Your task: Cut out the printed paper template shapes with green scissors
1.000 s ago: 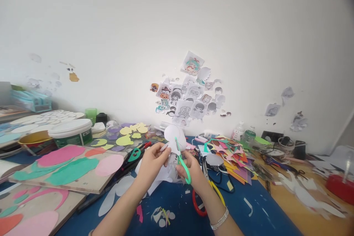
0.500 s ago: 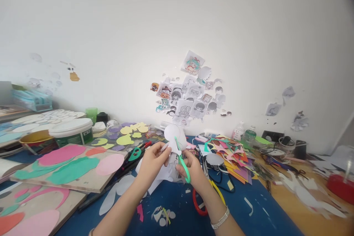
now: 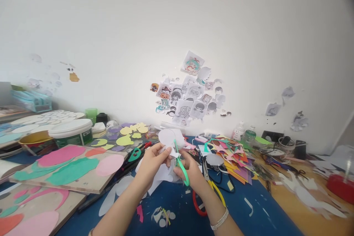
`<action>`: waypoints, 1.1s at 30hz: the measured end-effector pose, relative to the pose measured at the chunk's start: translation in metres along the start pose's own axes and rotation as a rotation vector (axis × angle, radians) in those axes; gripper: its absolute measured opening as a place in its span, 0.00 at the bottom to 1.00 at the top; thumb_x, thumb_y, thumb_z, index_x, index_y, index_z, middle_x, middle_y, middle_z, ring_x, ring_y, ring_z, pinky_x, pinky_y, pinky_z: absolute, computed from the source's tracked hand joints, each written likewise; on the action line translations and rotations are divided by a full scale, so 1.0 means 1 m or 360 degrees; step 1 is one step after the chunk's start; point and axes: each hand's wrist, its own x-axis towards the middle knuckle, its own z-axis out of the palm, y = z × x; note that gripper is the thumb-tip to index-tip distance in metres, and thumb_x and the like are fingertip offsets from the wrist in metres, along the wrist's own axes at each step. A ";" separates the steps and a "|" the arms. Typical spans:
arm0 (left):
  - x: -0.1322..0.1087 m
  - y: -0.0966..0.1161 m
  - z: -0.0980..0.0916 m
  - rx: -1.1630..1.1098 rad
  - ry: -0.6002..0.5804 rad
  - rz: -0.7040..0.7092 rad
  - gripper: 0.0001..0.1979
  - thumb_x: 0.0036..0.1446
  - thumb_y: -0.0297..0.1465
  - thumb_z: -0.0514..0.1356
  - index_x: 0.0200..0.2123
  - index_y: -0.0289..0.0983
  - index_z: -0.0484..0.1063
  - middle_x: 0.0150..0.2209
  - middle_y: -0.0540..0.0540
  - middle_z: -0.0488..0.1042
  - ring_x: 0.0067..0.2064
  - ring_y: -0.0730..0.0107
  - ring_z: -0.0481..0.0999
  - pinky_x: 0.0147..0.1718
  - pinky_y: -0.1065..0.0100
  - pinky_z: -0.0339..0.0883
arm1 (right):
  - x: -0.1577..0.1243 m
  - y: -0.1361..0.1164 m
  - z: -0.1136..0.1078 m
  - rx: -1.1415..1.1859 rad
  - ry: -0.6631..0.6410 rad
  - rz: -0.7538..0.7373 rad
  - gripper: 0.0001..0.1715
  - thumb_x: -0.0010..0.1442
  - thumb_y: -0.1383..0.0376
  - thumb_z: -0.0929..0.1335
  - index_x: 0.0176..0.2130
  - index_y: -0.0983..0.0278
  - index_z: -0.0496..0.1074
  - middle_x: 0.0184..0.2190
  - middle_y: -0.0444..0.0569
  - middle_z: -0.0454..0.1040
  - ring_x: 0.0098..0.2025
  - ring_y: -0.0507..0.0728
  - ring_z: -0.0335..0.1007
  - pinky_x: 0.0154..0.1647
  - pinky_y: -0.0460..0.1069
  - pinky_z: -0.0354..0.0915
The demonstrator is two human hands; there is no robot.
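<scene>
Between both hands is a piece of white paper (image 3: 166,138) with a rounded upper outline. My left hand (image 3: 157,156) pinches its lower left part between thumb and fingers. My right hand (image 3: 188,167) is closed round the handles of green scissors (image 3: 181,167), whose blades point up and lie against the paper's right side. How far the blades stand apart is too small to tell. Below the hands, more white paper (image 3: 159,182) lies on the blue mat. Scissors with red and yellow handles (image 3: 199,206) lie partly under my right forearm.
Boards with coloured paper shapes (image 3: 73,164) and a white-lidded tub (image 3: 70,127) are at left. A heap of coloured paper (image 3: 235,158) lies at right. Small scraps (image 3: 163,217) are on the blue mat (image 3: 235,217). Drawings (image 3: 190,96) hang on the wall behind.
The white paper has shifted slightly left and turned, its rounded top now further left and lower. The green scissors have moved a little left and down with my right hand.
</scene>
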 end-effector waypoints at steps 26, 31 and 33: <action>0.004 0.001 -0.012 -0.0063 -0.0221 -0.0267 0.19 0.41 0.32 0.63 0.38 0.34 0.66 0.21 0.52 0.68 0.20 0.79 0.63 0.21 0.74 0.60 | 0.000 -0.009 -0.006 0.0121 -0.0204 -0.0186 0.36 0.49 0.54 0.69 0.51 0.66 0.55 0.22 0.42 0.64 0.19 0.47 0.55 0.20 0.43 0.55; 0.004 -0.007 -0.010 -0.0552 -0.0315 -0.0384 0.12 0.44 0.31 0.63 0.33 0.34 0.67 0.24 0.52 0.67 0.22 0.82 0.63 0.23 0.77 0.59 | -0.004 -0.022 0.001 0.0140 -0.0306 -0.0215 0.32 0.51 0.51 0.67 0.49 0.66 0.57 0.19 0.40 0.62 0.17 0.47 0.54 0.19 0.43 0.52; 0.004 -0.009 -0.006 -0.0564 -0.0305 -0.0382 0.12 0.43 0.32 0.63 0.32 0.34 0.68 0.24 0.52 0.67 0.22 0.83 0.63 0.23 0.77 0.60 | -0.004 -0.023 0.002 0.0140 -0.0327 -0.0217 0.31 0.51 0.52 0.67 0.47 0.66 0.58 0.19 0.40 0.61 0.18 0.47 0.55 0.19 0.43 0.52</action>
